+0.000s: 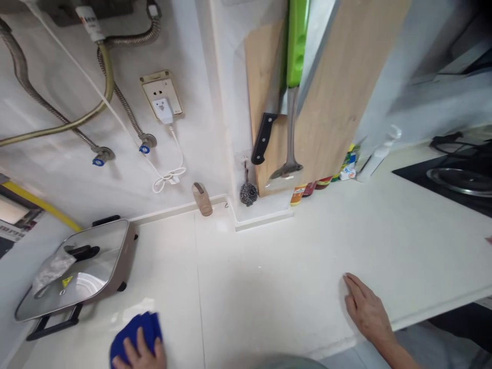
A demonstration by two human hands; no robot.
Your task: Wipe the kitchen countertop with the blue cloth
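My left hand lies on a folded blue cloth at the bottom left of the head view. Its fingers are spread over the cloth, which rests on the white counter; the lower part of the hand is cut off by the frame. Near the counter's front edge on the right, my right hand rests on the bare surface, fingers stretched out and holding nothing. To the left of the cloth stands a rectangular electric pan with a glass lid.
A brown bottle-like object stands by the wall. A wooden board, black-handled knife, green-handled spatula and steel scrubber hang there. Farther right are condiment packets, a white spray bottle and a black cooktop.
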